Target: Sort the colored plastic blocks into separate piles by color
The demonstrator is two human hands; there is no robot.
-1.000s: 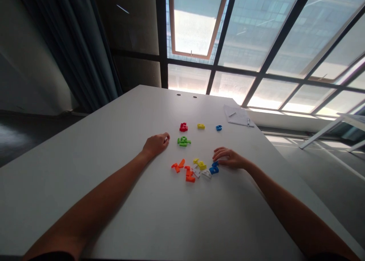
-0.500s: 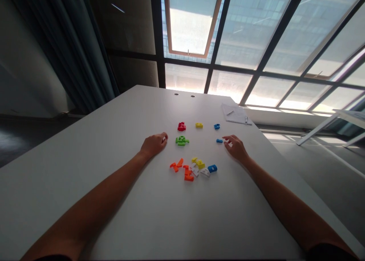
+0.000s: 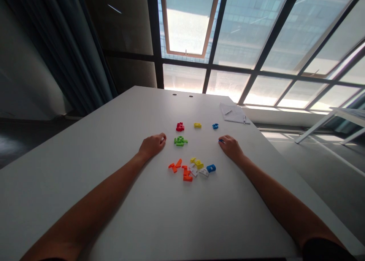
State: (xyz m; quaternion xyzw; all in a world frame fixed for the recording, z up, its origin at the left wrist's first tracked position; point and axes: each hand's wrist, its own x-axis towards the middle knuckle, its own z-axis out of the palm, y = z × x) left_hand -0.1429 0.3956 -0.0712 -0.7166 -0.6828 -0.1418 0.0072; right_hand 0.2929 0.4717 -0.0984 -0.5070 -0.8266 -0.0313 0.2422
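Note:
My right hand (image 3: pixel 230 146) is closed around a small blue plastic piece (image 3: pixel 221 140), most of it hidden by the fingers. My left hand (image 3: pixel 152 144) rests on the table with its fingers curled; whether anything is inside them is hidden. Just right of the left hand lies a green block assembly (image 3: pixel 180 141). Behind it are a red block cluster (image 3: pixel 180 127), a yellow piece (image 3: pixel 197 125) and another blue piece (image 3: pixel 215 126). Nearer to me lie orange pieces (image 3: pixel 186 173), yellow pieces (image 3: pixel 198 164), white pieces (image 3: pixel 203 172) and a blue block (image 3: pixel 211 168).
The white table (image 3: pixel 119 208) spreads under everything. Paper sheets (image 3: pixel 235 114) with pens lie at its far right. Two round holes are near the far edge. A dark curtain (image 3: pixel 65 44) hangs left, windows stand behind, and a white-legged table (image 3: pixel 316 126) is at right.
My right hand has moved slightly left and its fingers have closed over the small blue piece that lay beside them. The left hand stays in place; the view has shifted a little.

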